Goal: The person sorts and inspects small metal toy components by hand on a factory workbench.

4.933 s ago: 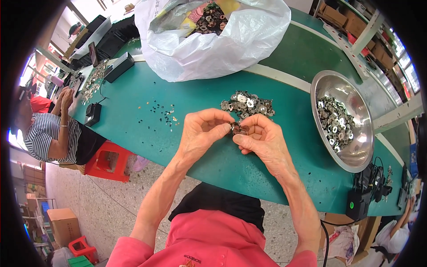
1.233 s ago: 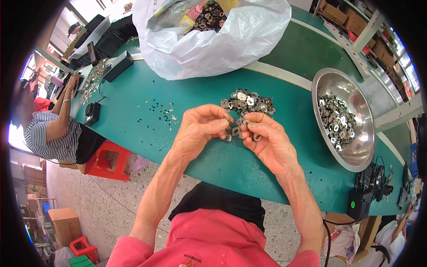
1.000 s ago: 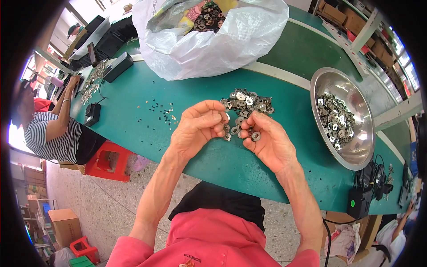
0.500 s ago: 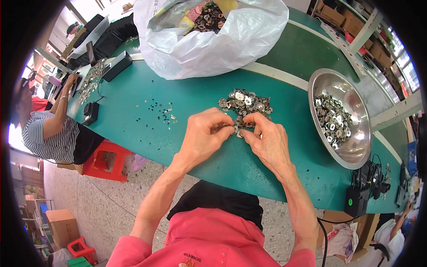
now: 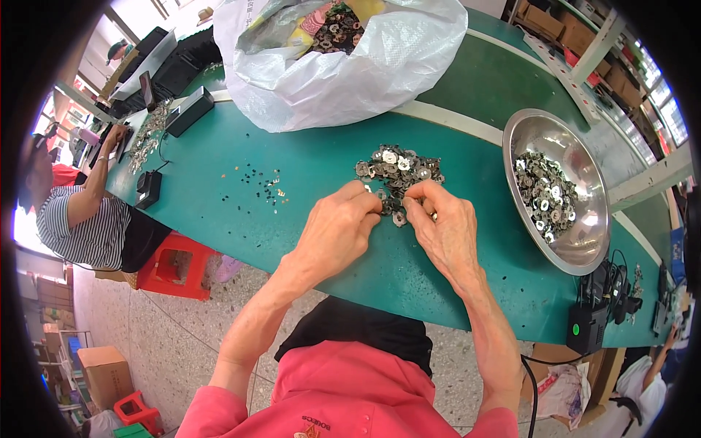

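A heap of small, flat, ring-like metal pieces [image 5: 400, 166] lies on the green tabletop in front of me, some shiny and some dark. My left hand [image 5: 334, 225] is at the heap's near left edge, its fingers curled together; what they pinch is hidden. My right hand [image 5: 443, 228] is closed at the near right edge, thumb against fingers, with small metal bits showing at its curled fingers. A loose metal ring [image 5: 399, 218] lies between the hands. To the right, a tilted steel bowl [image 5: 593, 193] contains many similar pieces.
Behind the heap stands a white woven bag [image 5: 409, 69] with more metal pieces inside. Tiny dark and brassy bits [image 5: 255, 182] are scattered at left. Black devices [image 5: 190, 111] with cords stand beyond them. A person in a striped shirt [image 5: 84, 226] sits at far left.
My left hand has shifted slightly back and left, its fingers curling more. My right hand's thumb and fingers have come together, and the gap between the hands has widened a little.
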{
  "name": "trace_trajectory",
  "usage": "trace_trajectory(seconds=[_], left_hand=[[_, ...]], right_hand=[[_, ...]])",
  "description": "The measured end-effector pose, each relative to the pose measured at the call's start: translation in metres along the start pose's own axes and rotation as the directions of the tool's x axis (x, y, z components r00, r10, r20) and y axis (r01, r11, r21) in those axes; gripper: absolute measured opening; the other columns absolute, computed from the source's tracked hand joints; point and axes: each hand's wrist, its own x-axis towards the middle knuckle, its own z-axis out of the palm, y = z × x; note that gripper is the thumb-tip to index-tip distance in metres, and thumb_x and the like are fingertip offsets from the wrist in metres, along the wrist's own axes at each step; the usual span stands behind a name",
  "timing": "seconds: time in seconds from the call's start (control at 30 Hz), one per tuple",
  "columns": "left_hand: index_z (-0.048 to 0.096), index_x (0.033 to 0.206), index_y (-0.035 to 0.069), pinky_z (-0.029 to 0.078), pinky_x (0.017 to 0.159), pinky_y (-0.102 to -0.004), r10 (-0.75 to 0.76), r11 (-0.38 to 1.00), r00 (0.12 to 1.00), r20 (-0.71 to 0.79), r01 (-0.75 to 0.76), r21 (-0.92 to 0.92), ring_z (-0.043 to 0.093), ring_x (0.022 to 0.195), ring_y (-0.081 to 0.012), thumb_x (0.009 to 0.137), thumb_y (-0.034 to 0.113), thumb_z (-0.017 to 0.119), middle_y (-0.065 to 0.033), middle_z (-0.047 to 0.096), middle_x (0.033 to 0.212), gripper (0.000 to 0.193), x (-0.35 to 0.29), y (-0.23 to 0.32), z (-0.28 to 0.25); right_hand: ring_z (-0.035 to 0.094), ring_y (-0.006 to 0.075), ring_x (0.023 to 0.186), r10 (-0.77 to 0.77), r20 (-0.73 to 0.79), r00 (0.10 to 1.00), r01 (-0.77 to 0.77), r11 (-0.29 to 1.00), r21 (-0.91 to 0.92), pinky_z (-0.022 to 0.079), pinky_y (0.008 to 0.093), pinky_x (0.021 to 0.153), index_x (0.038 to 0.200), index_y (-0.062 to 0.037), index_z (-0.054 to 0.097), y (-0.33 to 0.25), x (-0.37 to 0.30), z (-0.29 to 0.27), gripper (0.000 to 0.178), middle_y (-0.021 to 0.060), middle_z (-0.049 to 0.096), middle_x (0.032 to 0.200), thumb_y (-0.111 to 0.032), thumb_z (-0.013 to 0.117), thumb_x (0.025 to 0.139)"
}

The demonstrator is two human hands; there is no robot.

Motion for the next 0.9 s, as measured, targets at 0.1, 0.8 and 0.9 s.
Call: trace_trajectory(seconds=[0.1, 0.8, 0.9], left_hand=[[0.062, 0.084, -0.002, 0.044, 0.061, -0.0353, -0.035, 0.998, 0.999, -0.028, 0.034, -0.044, 0.055, 0.067, -0.0265, 0.077, 0.0, 0.062, -0.0116, 0.055, 0.078, 0.007, 0.002, -0.002, -0.006], [0.063, 0.103, -0.002, 0.041, 0.058, -0.0251, -0.308, -0.009, 0.871, 0.382, 0.398, -0.917, 0.046, 0.062, -0.0103, 0.091, 0.005, 0.058, -0.0105, 0.06, 0.085, 0.014, 0.019, -0.021, -0.011], [0.063, 0.106, -0.002, 0.042, 0.059, -0.0262, -0.314, -0.01, 0.862, 0.398, 0.416, -0.909, 0.048, 0.064, -0.0114, 0.091, 0.005, 0.059, -0.0093, 0.06, 0.085, 0.018, 0.019, -0.019, -0.012]], right_hand=[[0.055, 0.0242, 0.049, 0.064, 0.023, 0.998, -0.066, 0.994, 0.087, 0.041, 0.0367, 0.05, 0.084, -0.0032, 0.062, 0.001, 0.002, -0.002, 0.007, 0.0103, 0.059, 0.058, -0.01, 0.061, 0.083], [0.053, 0.0097, 0.06, 0.173, 0.523, 0.834, -0.551, 0.236, 0.801, 0.041, 0.0211, 0.052, 0.091, -0.0015, 0.058, 0.008, 0.01, -0.012, 0.011, 0.0131, 0.067, 0.086, -0.012, 0.057, 0.089], [0.062, 0.0154, 0.071, 0.151, 0.546, 0.824, -0.566, 0.172, 0.806, 0.053, 0.0252, 0.063, 0.096, 0.0002, 0.058, 0.014, 0.009, -0.011, 0.011, 0.0161, 0.068, 0.093, -0.009, 0.056, 0.089]])
